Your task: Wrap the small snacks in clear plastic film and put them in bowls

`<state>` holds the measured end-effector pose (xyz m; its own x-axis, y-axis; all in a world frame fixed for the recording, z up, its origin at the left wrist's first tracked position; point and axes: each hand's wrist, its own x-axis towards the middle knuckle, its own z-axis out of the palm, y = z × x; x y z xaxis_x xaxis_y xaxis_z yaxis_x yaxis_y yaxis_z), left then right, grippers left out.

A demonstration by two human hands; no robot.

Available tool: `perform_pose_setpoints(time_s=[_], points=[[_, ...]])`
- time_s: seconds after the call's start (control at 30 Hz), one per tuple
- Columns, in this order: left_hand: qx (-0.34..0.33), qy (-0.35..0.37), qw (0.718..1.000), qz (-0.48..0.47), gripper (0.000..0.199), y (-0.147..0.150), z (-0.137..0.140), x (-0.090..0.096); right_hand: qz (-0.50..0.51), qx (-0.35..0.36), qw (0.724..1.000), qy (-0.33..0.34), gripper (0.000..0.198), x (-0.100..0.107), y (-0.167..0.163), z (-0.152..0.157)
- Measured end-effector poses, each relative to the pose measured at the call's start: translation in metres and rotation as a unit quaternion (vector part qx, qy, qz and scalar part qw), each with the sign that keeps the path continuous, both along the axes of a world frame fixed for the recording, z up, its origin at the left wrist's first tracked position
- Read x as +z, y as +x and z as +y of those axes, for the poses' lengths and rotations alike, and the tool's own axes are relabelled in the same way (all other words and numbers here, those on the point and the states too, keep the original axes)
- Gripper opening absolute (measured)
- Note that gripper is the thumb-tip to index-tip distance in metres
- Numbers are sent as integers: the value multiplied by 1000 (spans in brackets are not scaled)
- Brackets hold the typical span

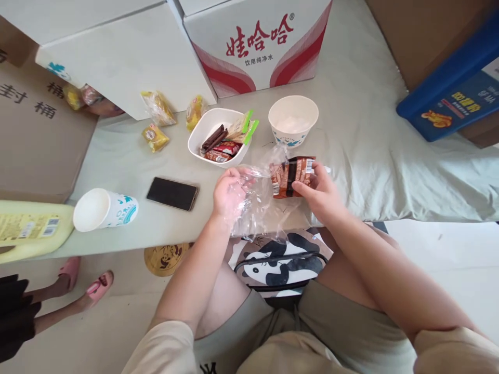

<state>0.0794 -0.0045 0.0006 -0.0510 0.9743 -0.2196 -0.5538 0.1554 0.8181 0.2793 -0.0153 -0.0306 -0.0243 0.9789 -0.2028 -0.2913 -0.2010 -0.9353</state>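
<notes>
My left hand [233,193] is closed on a clear plastic bag [260,210], which hangs crumpled over the table's near edge. Between the thumb and fingers of my right hand [323,193] is a brown snack packet [288,176] with barcodes on it. The packet is held right beside the bag, overlapping its edge in view. Just beyond my hands stands a white bowl [198,136] with several wrapped snacks in it, some brown and red, some with green ends. To its right is a paper bowl [293,122] with something whitish inside.
A phone [172,194] lies left of my hands, near a tipped paper cup [106,209] and a pale yellow jug [35,228]. Yellow packets [155,137] sit behind. A white and red carton [257,47] and a blue box [448,78] border the table. Another person's feet [83,296] show lower left.
</notes>
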Motion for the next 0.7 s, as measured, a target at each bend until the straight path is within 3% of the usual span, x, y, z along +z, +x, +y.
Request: perform_pose_setpoints(time_s=[0.13,0.23,0.3,0.43,0.57,0.7], points=[[94,-28,995,-13,18,-14,-2,1,112,-22,993,-17,42,7,2,1],[127,-33,991,-10,20,-27,-6,2,147,3,989,-19,36,13,6,0],[122,-30,992,0,19,-35,-8,1,105,35,994,-22,35,17,7,-1],[76,-36,993,79,14,-44,-6,-5,-49,82,995,-32,53,22,0,-5],[-5,-28,978,209,15,-49,-1,-6,-186,95,976,67,56,31,-15,-12],[-71,20,948,310,20,-51,-4,4,-259,26,942,214,57,60,-38,-3]])
